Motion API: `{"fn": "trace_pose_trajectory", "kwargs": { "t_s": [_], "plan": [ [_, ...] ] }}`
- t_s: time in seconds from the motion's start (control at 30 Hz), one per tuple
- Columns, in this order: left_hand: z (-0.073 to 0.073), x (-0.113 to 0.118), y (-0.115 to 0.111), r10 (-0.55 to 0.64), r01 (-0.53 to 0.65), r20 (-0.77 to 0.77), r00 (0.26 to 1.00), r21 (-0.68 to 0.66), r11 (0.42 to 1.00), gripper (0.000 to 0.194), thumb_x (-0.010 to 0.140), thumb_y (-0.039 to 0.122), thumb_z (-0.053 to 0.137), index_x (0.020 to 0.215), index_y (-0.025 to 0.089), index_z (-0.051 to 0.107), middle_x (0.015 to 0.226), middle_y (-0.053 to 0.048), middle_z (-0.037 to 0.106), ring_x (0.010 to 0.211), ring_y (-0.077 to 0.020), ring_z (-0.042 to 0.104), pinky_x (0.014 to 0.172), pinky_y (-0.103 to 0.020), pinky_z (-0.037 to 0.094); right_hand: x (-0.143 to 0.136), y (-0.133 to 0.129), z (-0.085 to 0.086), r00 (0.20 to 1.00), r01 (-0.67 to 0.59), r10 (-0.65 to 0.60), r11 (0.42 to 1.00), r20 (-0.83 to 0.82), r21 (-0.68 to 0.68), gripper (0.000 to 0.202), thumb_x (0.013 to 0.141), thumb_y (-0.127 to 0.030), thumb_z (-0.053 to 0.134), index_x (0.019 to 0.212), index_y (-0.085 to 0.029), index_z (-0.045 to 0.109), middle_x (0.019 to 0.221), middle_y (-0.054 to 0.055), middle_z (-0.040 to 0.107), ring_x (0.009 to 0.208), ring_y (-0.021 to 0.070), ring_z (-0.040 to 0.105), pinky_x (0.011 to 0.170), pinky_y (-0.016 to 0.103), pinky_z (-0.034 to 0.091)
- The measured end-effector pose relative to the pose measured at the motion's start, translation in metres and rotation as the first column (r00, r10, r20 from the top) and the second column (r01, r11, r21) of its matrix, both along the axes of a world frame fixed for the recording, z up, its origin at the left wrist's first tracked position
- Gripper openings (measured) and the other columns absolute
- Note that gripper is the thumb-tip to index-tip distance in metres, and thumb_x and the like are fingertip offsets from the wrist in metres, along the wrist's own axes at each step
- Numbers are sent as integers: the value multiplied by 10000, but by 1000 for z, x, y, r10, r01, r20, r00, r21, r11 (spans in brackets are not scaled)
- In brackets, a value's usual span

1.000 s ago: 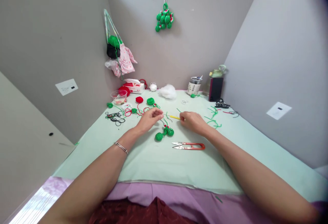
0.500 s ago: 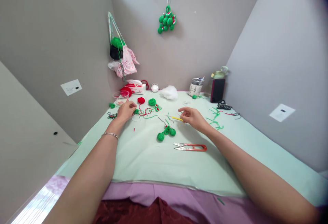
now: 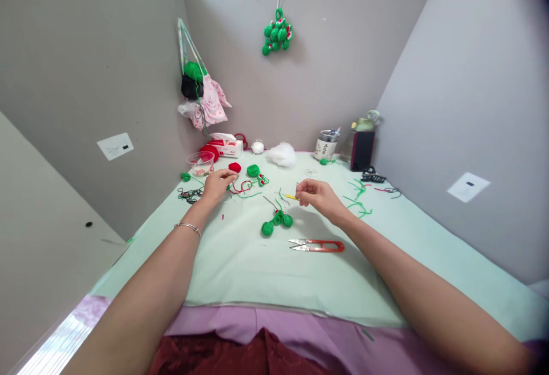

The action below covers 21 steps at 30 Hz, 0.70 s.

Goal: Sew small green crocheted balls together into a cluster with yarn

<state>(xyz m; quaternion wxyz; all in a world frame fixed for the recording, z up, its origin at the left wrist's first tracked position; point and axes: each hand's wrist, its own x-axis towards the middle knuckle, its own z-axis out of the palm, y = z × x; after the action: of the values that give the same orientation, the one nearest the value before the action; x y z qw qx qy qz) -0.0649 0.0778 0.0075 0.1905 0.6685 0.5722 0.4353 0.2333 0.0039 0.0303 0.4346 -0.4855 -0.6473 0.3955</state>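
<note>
My left hand [image 3: 218, 185] is at the back left, over red and green yarn strands, its fingers pinched together; what is between them is too small to make out. My right hand [image 3: 314, 195] holds a thin yellow crochet hook [image 3: 291, 196] that points left. Between and in front of my hands lies a green crocheted piece with two balls [image 3: 277, 222]. Orange-handled thread snips [image 3: 319, 245] rest nearer to me. A small green yarn ball [image 3: 253, 170] and a red one [image 3: 234, 167] sit just beyond my left hand.
White stuffing [image 3: 282, 155], a tissue box [image 3: 227, 147] and a plastic tub [image 3: 201, 162] stand at the back. A pen tin [image 3: 326, 146] and a dark phone-like block [image 3: 362, 151] are at the back right. Green yarn scraps [image 3: 359, 206] lie right of my right hand.
My left hand has shifted slightly right, over the red strand. My right hand has moved slightly left, and its fingers have closed more around the hook.
</note>
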Motion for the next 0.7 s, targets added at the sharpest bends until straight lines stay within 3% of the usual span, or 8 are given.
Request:
{"fn": "trace_pose_trajectory", "kwargs": {
  "t_s": [0.07,0.17,0.3,0.37,0.43,0.57,0.7],
  "plan": [
    [9,12,-10,-84,83,78,993,15,996,301,826,386,595,958,152,733,838,-48,708,755,-161,598,729,-278,475,-1,-3,4,995,-21,18,999,-101,-30,146,673,-251,677,768,-163,607,673,-1,628,595,118,555,615,271,443],
    [18,36,-33,-312,305,315,896,75,950,322,804,451,637,853,142,713,682,-15,637,624,-124,526,613,-248,426,-2,-6,7,971,-80,65,995,-230,-60,184,682,-258,703,824,-160,639,697,-8,632,565,88,500,594,255,418],
    [18,68,-65,-460,472,320,828,44,880,263,804,411,664,811,150,697,670,0,615,620,-110,522,617,-235,422,-10,-13,6,947,-170,140,982,-289,-81,194,723,-313,741,791,-161,641,701,-16,616,521,60,415,535,235,355],
    [16,78,-76,-528,549,311,790,25,836,254,824,403,648,814,153,691,684,2,608,610,-108,516,605,-236,417,-15,-18,4,941,-218,187,973,-283,-80,220,741,-349,750,789,-166,638,739,-5,635,550,68,447,543,234,369],
    [14,82,-82,-567,592,312,763,18,806,256,852,401,617,814,155,678,685,4,595,611,-108,514,609,-239,415,-19,-22,3,929,-293,262,952,-261,-89,234,758,-371,750,806,-173,633,743,2,645,607,93,516,565,235,399],
    [15,78,-78,-545,582,305,781,-38,813,291,879,437,592,804,160,639,610,27,529,585,-107,476,596,-240,382,-16,-20,2,903,-385,350,916,-250,-110,269,764,-394,758,833,-170,628,733,15,660,645,120,577,599,256,443],
    [19,72,-75,-628,749,426,652,-234,620,386,896,512,561,764,154,622,560,42,438,551,-97,430,578,-239,345,-6,-7,-1,922,-232,196,970,-334,-71,298,723,-389,794,805,-170,609,702,2,648,627,105,557,613,252,438]
  ]
}}
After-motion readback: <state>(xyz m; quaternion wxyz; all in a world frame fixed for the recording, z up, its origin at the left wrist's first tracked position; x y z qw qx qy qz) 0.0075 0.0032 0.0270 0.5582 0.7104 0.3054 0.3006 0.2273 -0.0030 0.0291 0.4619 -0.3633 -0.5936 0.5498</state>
